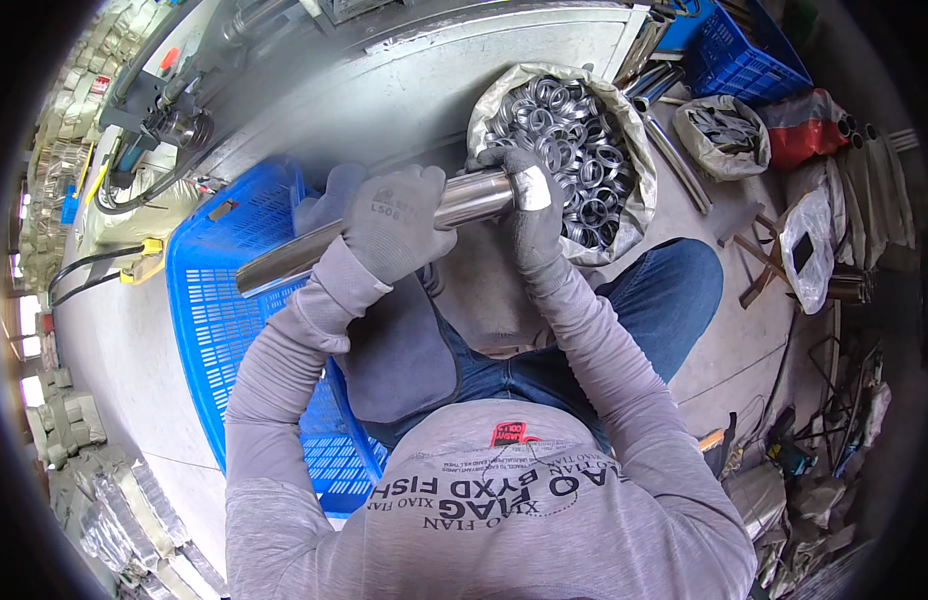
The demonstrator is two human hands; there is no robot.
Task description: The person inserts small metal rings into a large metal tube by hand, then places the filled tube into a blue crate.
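A shiny steel tube (294,257) lies slantwise in front of me, its far-left end over a blue crate (209,310). Around its middle, the fingers of my gloved left hand (392,222) are closed. My right hand (532,205), also gloved and with a white patch by the thumb, wraps the tube's right end, so that end is partly hidden. Just beyond the right hand stands a pale woven sack (642,185) full of loose metal rings (589,165). A dark grey pad (399,350) covers my left thigh beneath the tube.
Machine parts (174,125) and yellow-ended cables (144,262) are at the left. Across the back runs a pale metal panel (384,85), partly blurred. At the right are loose tubes (679,165), a smaller sack (696,160), a red bag (792,140) and another blue crate (754,75).
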